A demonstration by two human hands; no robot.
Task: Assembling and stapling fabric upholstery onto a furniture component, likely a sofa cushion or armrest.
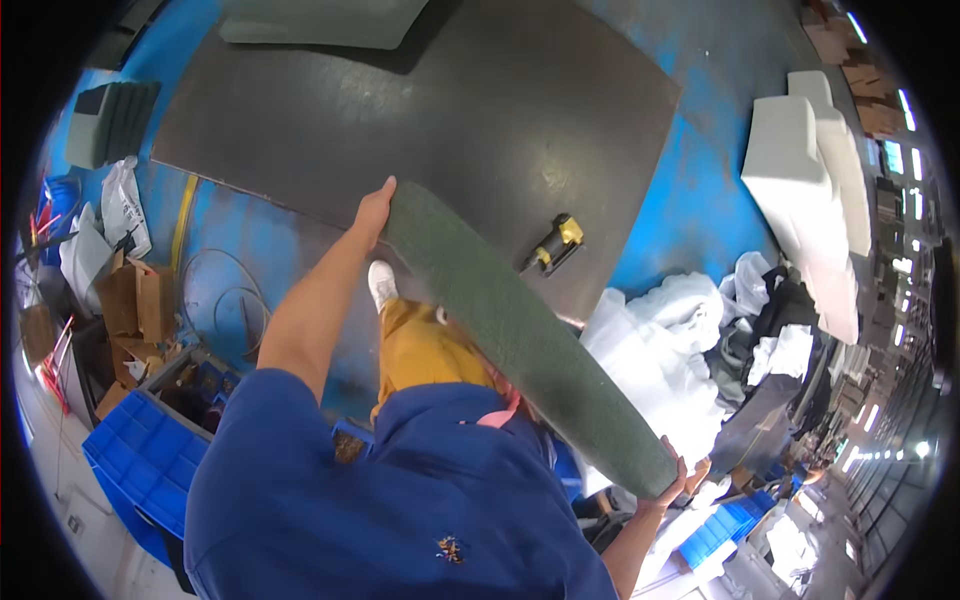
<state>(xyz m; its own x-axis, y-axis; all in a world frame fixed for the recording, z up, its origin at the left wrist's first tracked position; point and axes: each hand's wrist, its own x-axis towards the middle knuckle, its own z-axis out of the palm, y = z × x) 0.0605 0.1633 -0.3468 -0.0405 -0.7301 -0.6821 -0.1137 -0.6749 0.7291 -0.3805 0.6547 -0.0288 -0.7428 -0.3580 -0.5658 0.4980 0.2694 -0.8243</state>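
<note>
A long, dark green upholstered foam cushion (530, 335) slants across in front of my body, from the upper middle down to the lower right. My left hand (374, 212) grips its upper left end, thumb up along the edge. At the lower right end my right hand (678, 482) holds the other corner, with most of its fingers hidden beneath. A dark worktable top (430, 130) lies beyond the cushion. On it, to the right of the cushion, rests a yellow and black hand tool (556, 243) that looks like a staple gun.
A grey-green panel (330, 22) lies at the table's far edge. White padded pieces (795, 170) stand at the right, above heaped white plastic sheeting (660, 350). Blue crates (150, 460) and cardboard boxes (140, 300) are at the left, near a loose hose (262, 300) on the floor.
</note>
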